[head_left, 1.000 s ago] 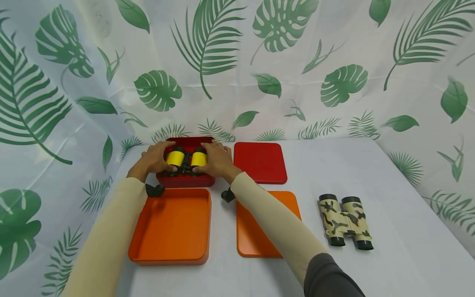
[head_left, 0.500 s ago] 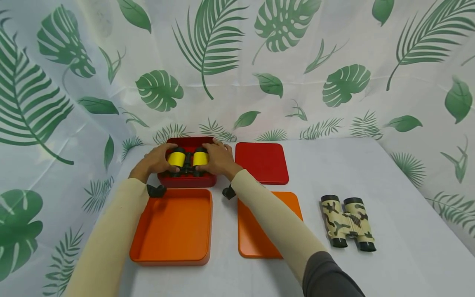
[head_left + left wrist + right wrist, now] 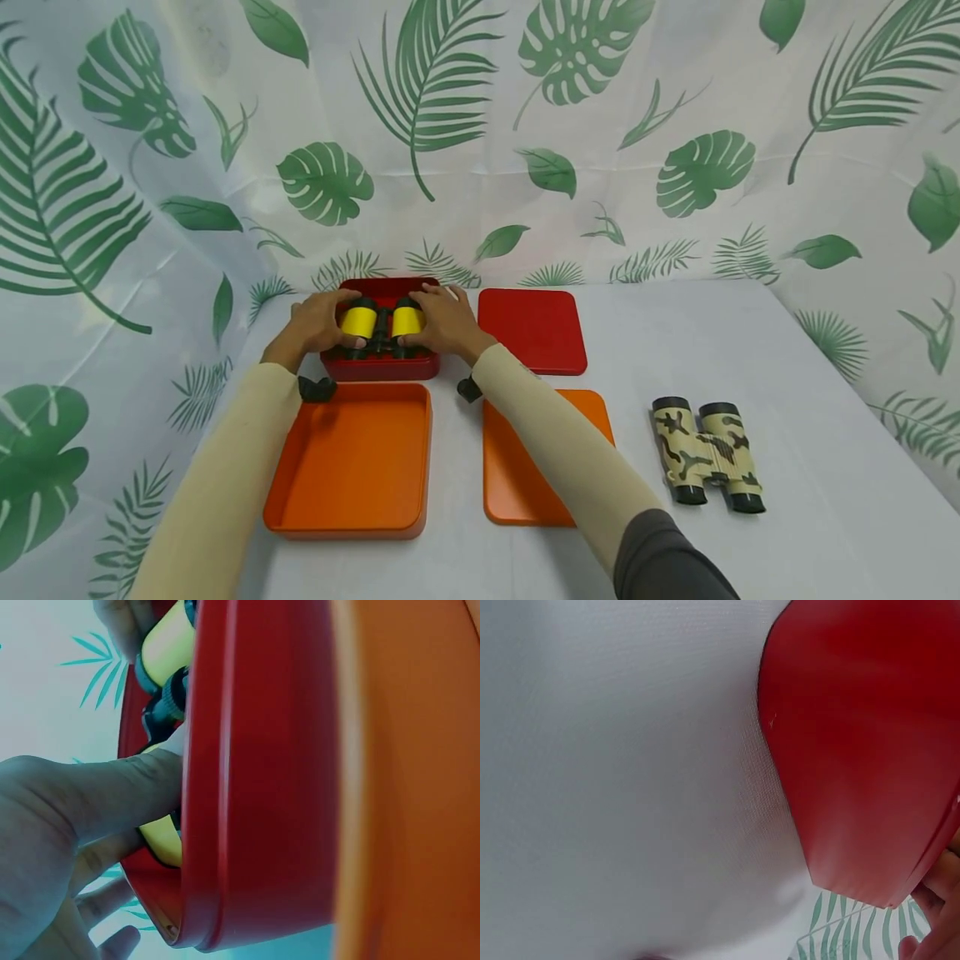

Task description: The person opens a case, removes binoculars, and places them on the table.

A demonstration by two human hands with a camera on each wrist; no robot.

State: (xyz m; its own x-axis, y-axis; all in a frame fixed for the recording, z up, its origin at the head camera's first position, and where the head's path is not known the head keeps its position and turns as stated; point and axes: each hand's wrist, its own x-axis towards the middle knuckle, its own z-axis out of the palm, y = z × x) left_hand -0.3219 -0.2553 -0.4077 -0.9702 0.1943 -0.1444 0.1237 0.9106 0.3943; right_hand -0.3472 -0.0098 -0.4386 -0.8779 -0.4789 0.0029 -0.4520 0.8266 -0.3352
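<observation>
Yellow-and-black binoculars (image 3: 360, 322) lie inside a red box (image 3: 386, 369) at the back left of the table. My left hand (image 3: 317, 323) holds the left barrel, thumb on the near side and fingers at the far end. On the other barrel, my right hand (image 3: 447, 323) has a matching grip, thumb near and fingers beyond. In the left wrist view the left thumb (image 3: 112, 787) crosses the yellow barrel behind the box wall. Only the box's outer side and a few fingers of the right hand (image 3: 939, 907) show in the right wrist view.
An orange box (image 3: 352, 467) sits in front of the red one. To the right lie a red lid (image 3: 531, 331) and an orange lid (image 3: 517, 475), the latter partly under the right forearm. Camouflage binoculars (image 3: 708, 454) rest farther right. A leaf-print curtain (image 3: 465, 125) closes off the back.
The head view has shifted slightly, so everything sits a little farther right in it. Both hands stay on the yellow binoculars in the red box.
</observation>
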